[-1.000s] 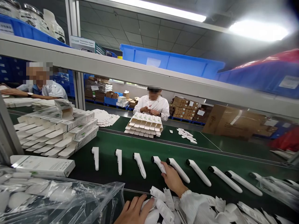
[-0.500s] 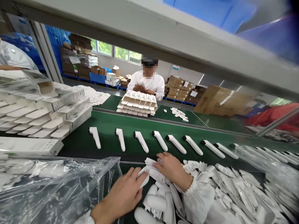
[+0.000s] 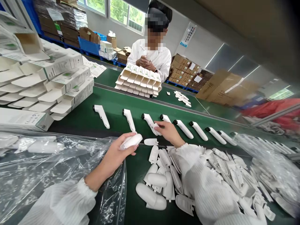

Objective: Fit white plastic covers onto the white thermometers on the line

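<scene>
The left hand (image 3: 120, 147) is closed around a white cover (image 3: 131, 141), lifted over the near side of the green belt (image 3: 112, 100). The right hand (image 3: 170, 132) reaches to the third white device (image 3: 148, 119) in the row, its fingertips at the handle (whether they pinch a cover there or only touch the device, I cannot tell). The step in hand looks like fitting a cover to that handle; the next move seems to call for squaring the edges before any pressing. Nearer the person, loose covers (image 3: 151, 196) lie heaped between a clear plastic bag (image 3: 106, 159) and the right sleeve (image 3: 201, 184); beyond the row, open cartons (image 3: 140, 78) stand stacked before a co-worker (image 3: 165, 57)
</scene>
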`<state>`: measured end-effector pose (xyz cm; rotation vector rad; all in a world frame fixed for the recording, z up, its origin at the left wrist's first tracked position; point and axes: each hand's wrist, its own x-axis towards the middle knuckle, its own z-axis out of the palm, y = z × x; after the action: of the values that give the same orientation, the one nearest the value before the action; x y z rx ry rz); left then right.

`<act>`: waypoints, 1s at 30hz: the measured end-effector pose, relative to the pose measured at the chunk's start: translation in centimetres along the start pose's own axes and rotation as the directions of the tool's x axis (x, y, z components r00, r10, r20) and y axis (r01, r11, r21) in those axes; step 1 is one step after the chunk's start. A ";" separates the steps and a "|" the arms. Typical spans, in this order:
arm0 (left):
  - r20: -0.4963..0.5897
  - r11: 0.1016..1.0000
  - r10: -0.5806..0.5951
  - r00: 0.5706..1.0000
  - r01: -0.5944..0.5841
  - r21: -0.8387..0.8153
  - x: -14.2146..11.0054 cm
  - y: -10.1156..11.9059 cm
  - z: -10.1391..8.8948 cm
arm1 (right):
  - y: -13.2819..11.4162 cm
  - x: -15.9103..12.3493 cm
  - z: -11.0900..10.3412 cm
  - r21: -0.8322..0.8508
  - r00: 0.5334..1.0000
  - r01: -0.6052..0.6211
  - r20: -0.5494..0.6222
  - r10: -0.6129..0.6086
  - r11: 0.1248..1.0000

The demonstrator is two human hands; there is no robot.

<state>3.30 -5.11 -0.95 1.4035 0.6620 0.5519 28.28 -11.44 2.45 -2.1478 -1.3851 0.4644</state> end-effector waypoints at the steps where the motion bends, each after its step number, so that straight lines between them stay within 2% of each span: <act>1: -0.010 0.995 -0.039 0.999 0.038 -0.092 0.1 0.2 -0.1 | 0.2 0.9 0.7 -0.044 1.000 -0.014 0.001 0.014 0.999; 4: -0.025 0.965 -0.088 0.996 0.079 -0.249 0.0 0.7 -0.3 | 0.8 2.4 2.6 -0.295 1.000 -0.010 0.020 0.017 0.955; 7: -0.006 0.935 -0.128 0.992 0.118 -0.334 0.0 0.8 -0.2 | 1.5 2.5 3.7 -0.530 1.000 0.020 0.000 -0.024 0.848; 10: -0.001 0.909 -0.157 0.988 0.144 -0.392 0.1 0.8 -0.2 | 2.1 2.3 3.5 -0.606 0.999 0.046 0.014 -0.047 0.794; 14: -0.021 0.883 -0.193 0.981 0.165 -0.439 0.2 0.8 -0.3 | 1.5 1.1 1.8 -0.669 0.998 0.046 -0.002 -0.063 0.742; 16: -0.020 0.863 -0.191 0.981 0.158 -0.479 0.2 0.8 -0.3 | 0.4 -0.4 1.2 -0.674 0.995 0.040 -0.040 -0.090 0.738; 18: -0.005 0.835 -0.163 0.987 0.135 -0.534 0.3 0.8 -0.2 | -1.1 -2.2 1.2 -0.661 0.997 0.058 -0.005 -0.081 0.748; 21: 0.027 0.793 -0.134 0.991 0.124 -0.596 0.4 0.6 -0.1 | -3.0 -4.3 2.4 -0.668 0.991 0.102 0.129 -0.021 0.738; 24: 0.026 0.771 -0.146 0.989 0.130 -0.623 0.3 0.4 -0.1 | -3.7 -5.0 4.0 -0.668 0.994 0.068 0.110 0.008 0.741; 27: 0.005 0.776 -0.156 0.988 0.126 -0.618 0.2 0.2 -0.1 | -3.6 -5.1 4.4 -0.586 0.998 -0.021 0.029 0.047 0.810; 30: 0.014 0.783 -0.171 0.985 0.144 -0.605 0.2 0.1 -0.2 | -3.0 -5.0 3.7 -0.397 0.996 -0.057 0.043 0.081 0.916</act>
<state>3.32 -4.84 -0.86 0.7232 0.5605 0.5934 22.00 -14.10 1.35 -2.5309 -1.5453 0.2909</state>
